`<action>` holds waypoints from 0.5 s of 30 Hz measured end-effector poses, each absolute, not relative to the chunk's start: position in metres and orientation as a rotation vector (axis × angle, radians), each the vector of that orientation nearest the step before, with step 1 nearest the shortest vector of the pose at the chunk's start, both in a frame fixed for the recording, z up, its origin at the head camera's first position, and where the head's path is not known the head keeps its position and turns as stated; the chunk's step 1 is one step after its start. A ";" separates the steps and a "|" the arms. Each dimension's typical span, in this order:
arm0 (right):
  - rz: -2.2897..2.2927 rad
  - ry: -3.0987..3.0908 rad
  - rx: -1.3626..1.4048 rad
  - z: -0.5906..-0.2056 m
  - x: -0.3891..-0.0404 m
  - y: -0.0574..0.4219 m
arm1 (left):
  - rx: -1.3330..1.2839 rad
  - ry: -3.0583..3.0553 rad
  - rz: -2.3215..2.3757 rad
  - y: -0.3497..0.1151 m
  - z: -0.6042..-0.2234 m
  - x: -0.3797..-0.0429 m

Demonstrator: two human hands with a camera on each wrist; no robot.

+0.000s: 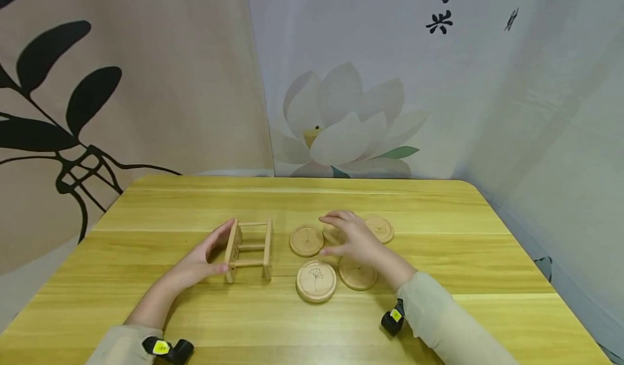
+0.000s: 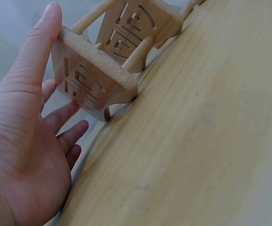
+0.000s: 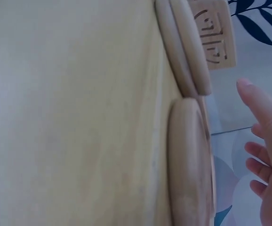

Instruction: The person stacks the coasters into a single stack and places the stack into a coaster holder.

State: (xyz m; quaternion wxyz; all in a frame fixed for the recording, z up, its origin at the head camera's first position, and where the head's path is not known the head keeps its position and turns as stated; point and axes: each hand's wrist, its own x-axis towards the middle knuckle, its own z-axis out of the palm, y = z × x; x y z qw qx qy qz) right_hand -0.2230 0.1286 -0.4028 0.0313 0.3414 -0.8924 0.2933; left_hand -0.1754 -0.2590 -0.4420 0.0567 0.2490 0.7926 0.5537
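A small wooden coaster rack point(image 1: 251, 247) stands on the table, its end panels joined by dowels. My left hand point(image 1: 207, 254) holds its left panel, thumb at the near end and fingers toward the far end. In the left wrist view, the slotted panel point(image 2: 91, 77) lies against the thumb and some fingertips. To the rack's right lie several round wooden coasters point(image 1: 306, 241). The front one, a coaster with a leaf engraving point(image 1: 316, 279), seems stacked on another. My right hand point(image 1: 356, 238) hovers over the group, fingers spread and holding nothing, partly hiding a coaster behind it point(image 1: 333, 235).
A light wooden table point(image 1: 439, 321) with rounded far corners carries everything. Behind it hangs a printed cloth point(image 1: 351, 40) with a lotus, dark leaves and characters. Each wrist wears a small black camera point(image 1: 392, 321).
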 end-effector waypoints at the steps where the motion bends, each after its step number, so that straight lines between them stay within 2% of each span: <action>1: 0.894 -2.757 1.060 -0.403 -0.224 0.128 | 0.754 2.401 1.681 -0.259 -0.442 -0.175; 15: 0.783 -2.859 1.193 -0.408 -0.243 0.120 | 0.754 2.407 1.678 -0.260 -0.442 -0.175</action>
